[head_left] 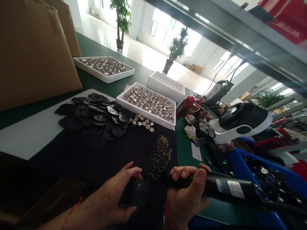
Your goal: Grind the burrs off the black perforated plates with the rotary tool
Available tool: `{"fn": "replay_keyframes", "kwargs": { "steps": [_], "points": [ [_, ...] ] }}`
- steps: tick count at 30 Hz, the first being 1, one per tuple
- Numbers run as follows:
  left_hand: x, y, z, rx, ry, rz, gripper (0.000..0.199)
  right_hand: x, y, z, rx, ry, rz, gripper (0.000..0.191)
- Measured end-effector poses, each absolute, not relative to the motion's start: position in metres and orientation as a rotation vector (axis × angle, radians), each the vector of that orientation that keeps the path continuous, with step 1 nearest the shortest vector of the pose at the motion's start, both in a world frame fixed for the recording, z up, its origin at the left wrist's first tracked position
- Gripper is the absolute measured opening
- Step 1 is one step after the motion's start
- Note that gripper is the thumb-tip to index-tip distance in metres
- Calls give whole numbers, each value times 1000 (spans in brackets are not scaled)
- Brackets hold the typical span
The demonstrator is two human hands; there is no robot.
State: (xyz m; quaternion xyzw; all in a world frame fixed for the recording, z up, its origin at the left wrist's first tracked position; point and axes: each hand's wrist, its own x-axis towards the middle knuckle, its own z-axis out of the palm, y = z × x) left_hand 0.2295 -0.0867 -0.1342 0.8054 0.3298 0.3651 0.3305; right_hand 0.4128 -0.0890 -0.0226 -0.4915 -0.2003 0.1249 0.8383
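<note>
My left hand [115, 191] is curled around a small black plate [139, 192], fingertips at its far edge and thumb at its near edge. Small holes show in the plate; its underside is hidden. My right hand [185, 191] grips a black electric screwdriver [225, 187] lying sideways, its tip end pointing left towards the plate. Just beyond the tool's tip, a scatter of tiny brass-coloured screws [163, 150] lies on the dark cloth [124, 156]. Farther left is a heap of black plates [96, 118] with holes.
A white tray [122, 101] of small silver motors stands behind the cloth, several loose motors [144, 123] in front of it. Another filled tray [120, 76] sits farther back, near cardboard boxes [35, 54]. At right are a fan [242, 123], a red bottle [187, 103] and a blue bin [242, 155].
</note>
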Motion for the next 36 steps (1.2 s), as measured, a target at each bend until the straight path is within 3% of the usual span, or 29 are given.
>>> {"fn": "replay_keyframes", "kwargs": {
  "steps": [5,16,29,36],
  "points": [
    [228,-82,-119,2148,795,926,103,413,-91,-19,-1027,-434,248,28],
    [231,-89,-145,2054,806,965,104,413,-86,-21,-1049,-393,275,33],
    [232,-82,-122,2065,734,976,105,402,-97,-7,-970,-398,249,26],
    [235,-82,-125,2019,684,962,105,389,-103,-3,-854,-445,401,29]
  ]
}}
